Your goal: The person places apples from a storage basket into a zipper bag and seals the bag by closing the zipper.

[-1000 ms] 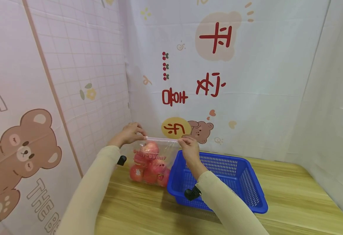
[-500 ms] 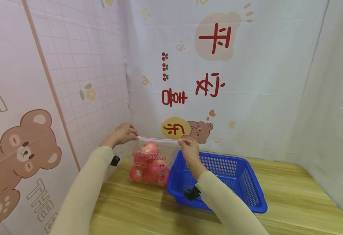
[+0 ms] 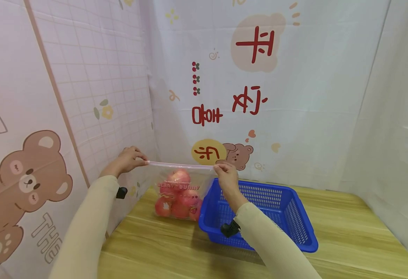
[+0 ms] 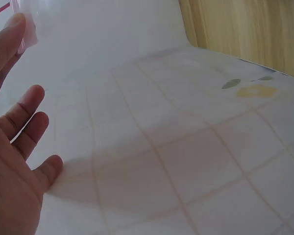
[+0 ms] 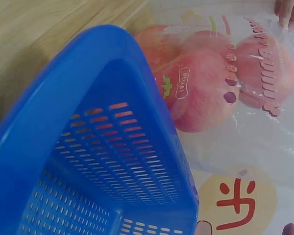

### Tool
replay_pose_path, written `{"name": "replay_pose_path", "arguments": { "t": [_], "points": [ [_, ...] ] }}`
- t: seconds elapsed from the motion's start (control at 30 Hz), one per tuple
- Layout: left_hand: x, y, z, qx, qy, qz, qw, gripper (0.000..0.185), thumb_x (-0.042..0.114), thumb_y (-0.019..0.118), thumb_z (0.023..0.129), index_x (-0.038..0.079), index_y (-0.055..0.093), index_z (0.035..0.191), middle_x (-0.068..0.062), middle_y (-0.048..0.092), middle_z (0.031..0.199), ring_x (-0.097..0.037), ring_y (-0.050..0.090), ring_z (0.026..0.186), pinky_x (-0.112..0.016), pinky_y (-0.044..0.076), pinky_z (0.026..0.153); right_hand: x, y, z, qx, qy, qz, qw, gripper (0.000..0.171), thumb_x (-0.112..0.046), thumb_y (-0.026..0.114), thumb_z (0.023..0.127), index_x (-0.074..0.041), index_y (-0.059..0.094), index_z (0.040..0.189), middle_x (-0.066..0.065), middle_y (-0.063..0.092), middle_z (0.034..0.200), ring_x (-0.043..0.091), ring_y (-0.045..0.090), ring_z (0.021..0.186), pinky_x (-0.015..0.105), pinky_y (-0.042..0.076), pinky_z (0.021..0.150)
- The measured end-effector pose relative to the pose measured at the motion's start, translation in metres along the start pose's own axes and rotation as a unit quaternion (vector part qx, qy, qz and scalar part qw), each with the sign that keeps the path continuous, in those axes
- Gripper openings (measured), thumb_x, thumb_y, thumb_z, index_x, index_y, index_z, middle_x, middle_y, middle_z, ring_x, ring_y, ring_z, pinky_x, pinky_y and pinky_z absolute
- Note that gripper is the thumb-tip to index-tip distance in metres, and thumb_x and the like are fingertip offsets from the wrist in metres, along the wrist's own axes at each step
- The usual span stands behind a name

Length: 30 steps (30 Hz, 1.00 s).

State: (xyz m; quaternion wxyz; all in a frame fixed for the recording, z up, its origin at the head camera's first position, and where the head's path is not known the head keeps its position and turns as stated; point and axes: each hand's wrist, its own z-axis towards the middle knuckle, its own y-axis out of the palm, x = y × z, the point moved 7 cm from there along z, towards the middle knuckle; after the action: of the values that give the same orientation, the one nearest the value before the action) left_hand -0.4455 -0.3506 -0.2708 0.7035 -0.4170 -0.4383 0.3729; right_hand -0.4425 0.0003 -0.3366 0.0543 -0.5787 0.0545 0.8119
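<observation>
A clear zip bag point(image 3: 204, 184) with a pale pink zip strip and "Berry Bunny" lettering stands on the table, its top edge pulled taut. Several red apples point(image 3: 181, 207) are piled inside it. My left hand point(image 3: 128, 159) pinches the strip's left end between thumb and forefinger. In the left wrist view, the other fingers point(image 4: 27, 110) are spread apart from the bag. At the strip's right end, my right hand point(image 3: 227, 176) pinches the top corner with thumb and fingertips. The right wrist view shows the apples point(image 5: 206, 88) through the film, with the left hand point(image 5: 288, 12) at the far corner.
A blue perforated plastic basket point(image 3: 301, 217) stands directly right of the bag, under my right forearm. The wood-grain table point(image 3: 162, 248) is bounded by a printed cloth wall point(image 3: 294, 97) behind and another cloth wall point(image 3: 95, 77) on the left, close to my left hand.
My left hand has slid leftward along the zip strip to its left end, uncovering more of the strip. The right hand, the apples and the basket have stayed nearly still.
</observation>
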Motion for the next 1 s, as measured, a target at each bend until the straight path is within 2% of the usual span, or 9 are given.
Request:
{"name": "replay_pose_path", "arguments": {
  "t": [0.1,0.23,0.4,0.53,0.63,0.77,0.87,1.0],
  "points": [
    [-0.002,0.001,-0.001,0.0,0.005,-0.019,0.9998,0.03,0.026,0.065,0.097,0.0,0.073,0.11,-0.029,0.05,0.121,-0.048,0.041,0.112,-0.061,0.035,0.094,0.0,-0.001,0.0,-0.007,0.001,-0.003,1.0,0.021,-0.01,0.064,0.097,0.008,0.071,0.104,0.015,0.051,0.134,0.031,0.042,0.13,0.046,0.042,0.105],
    [-0.004,0.007,-0.001,0.0,-0.006,-0.053,0.9986,0.031,0.024,0.063,0.099,-0.003,0.07,0.113,-0.03,0.048,0.124,-0.05,0.039,0.12,-0.062,0.034,0.099,0.001,-0.002,0.0,-0.019,0.001,-0.012,1.0,0.023,-0.012,0.063,0.098,0.008,0.071,0.108,0.014,0.055,0.131,0.03,0.045,0.128,0.047,0.043,0.104],
    [-0.009,0.016,-0.004,0.014,-0.039,-0.113,0.9928,0.032,0.024,0.06,0.101,-0.003,0.066,0.118,-0.029,0.05,0.131,-0.048,0.043,0.124,-0.061,0.037,0.1,0.0,-0.003,0.001,-0.029,0.011,-0.023,0.999,0.023,-0.015,0.063,0.099,0.003,0.072,0.109,0.012,0.061,0.123,0.03,0.052,0.119,0.048,0.045,0.101],
    [-0.015,0.029,-0.005,0.033,-0.071,-0.185,0.9797,0.037,0.028,0.056,0.103,-0.002,0.062,0.124,-0.026,0.055,0.13,-0.042,0.048,0.122,-0.057,0.04,0.1,0.002,-0.004,0.001,-0.029,0.027,-0.025,0.999,0.023,-0.018,0.063,0.099,0.0,0.072,0.109,0.012,0.063,0.117,0.03,0.055,0.113,0.048,0.045,0.099],
    [-0.019,0.041,-0.006,0.038,-0.091,-0.253,0.9624,0.043,0.031,0.055,0.103,-0.003,0.059,0.128,-0.024,0.057,0.13,-0.038,0.049,0.123,-0.053,0.041,0.102,0.004,-0.004,0.001,-0.029,0.033,-0.028,0.999,0.024,-0.019,0.062,0.1,-0.001,0.072,0.11,0.012,0.064,0.114,0.03,0.055,0.111,0.049,0.046,0.098],
    [-0.021,0.049,-0.008,0.038,-0.089,-0.327,0.9402,0.043,0.027,0.053,0.104,-0.008,0.058,0.127,-0.025,0.057,0.129,-0.036,0.047,0.125,-0.051,0.039,0.106,0.004,-0.004,0.001,-0.027,0.038,-0.029,0.998,0.024,-0.019,0.063,0.099,0.001,0.072,0.11,0.013,0.065,0.111,0.029,0.055,0.108,0.048,0.046,0.097],
    [-0.018,0.047,-0.009,0.035,-0.067,-0.342,0.9367,0.041,0.025,0.051,0.105,-0.011,0.058,0.123,-0.025,0.062,0.124,-0.037,0.051,0.124,-0.051,0.037,0.108,0.002,-0.004,0.0,-0.024,0.037,-0.033,0.998,0.023,-0.017,0.064,0.098,0.001,0.072,0.109,0.013,0.064,0.115,0.03,0.055,0.111,0.049,0.046,0.097],
    [-0.013,0.038,-0.013,0.03,-0.044,-0.35,0.9354,0.038,0.022,0.052,0.105,-0.013,0.058,0.118,-0.024,0.066,0.116,-0.036,0.057,0.12,-0.051,0.035,0.109,-0.004,-0.002,-0.004,-0.019,0.021,-0.043,0.999,0.022,-0.015,0.065,0.097,0.003,0.073,0.106,0.013,0.059,0.129,0.031,0.05,0.124,0.048,0.045,0.101]
  ]
}}
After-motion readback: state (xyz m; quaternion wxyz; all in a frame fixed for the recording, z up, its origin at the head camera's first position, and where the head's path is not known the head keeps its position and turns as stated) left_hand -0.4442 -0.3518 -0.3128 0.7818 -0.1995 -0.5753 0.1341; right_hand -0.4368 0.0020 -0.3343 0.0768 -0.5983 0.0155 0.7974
